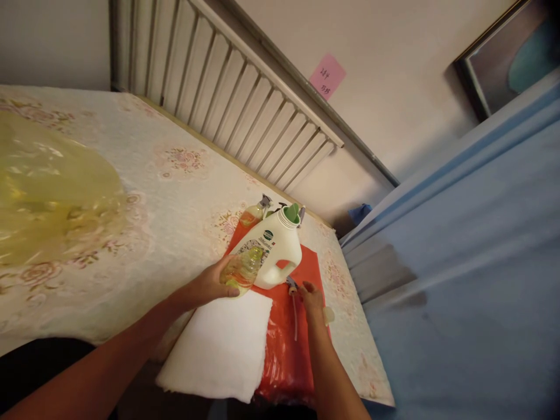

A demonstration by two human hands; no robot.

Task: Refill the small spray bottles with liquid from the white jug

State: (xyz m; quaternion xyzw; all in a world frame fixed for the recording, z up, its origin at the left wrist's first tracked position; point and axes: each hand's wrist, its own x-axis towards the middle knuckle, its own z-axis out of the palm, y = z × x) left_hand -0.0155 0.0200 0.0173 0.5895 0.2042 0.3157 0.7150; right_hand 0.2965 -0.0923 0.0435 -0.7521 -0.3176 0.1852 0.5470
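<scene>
Bottle of clear, yellowish plastic [245, 269] — small, its neck bare — sits tilted in the left hand [213, 284], just in front of the large white jug [286, 239] and overlapping its label in view. The left fingers are wrapped about the bottle's body, thumb along the near side. To the right of the jug's handle, the right hand [312, 298] has its fingertips drawn together at a spray head [292, 287], apparently pinching it, with a thin pale tube [296, 321] hanging from it. The jug stands on a red sheet [311, 265], a green spout [291, 213] in its neck; behind it, partly hidden, is another spray bottle [251, 216]. A white cloth [223, 344] lies on the near side of the jug, and a yellow plastic bag [61, 198] rests well to its left. The small bottle looks light and thin-walled, likely to dent under a hard squeeze and turn slippery if wet, so a gentle hold around the middle suits it; whether it contains liquid cannot be told. The spray head seems light and stiff, best taken by its body, while the tube probably bends easily. The jug would likely be heavy if full — its moulded handle is the secure hold.
</scene>
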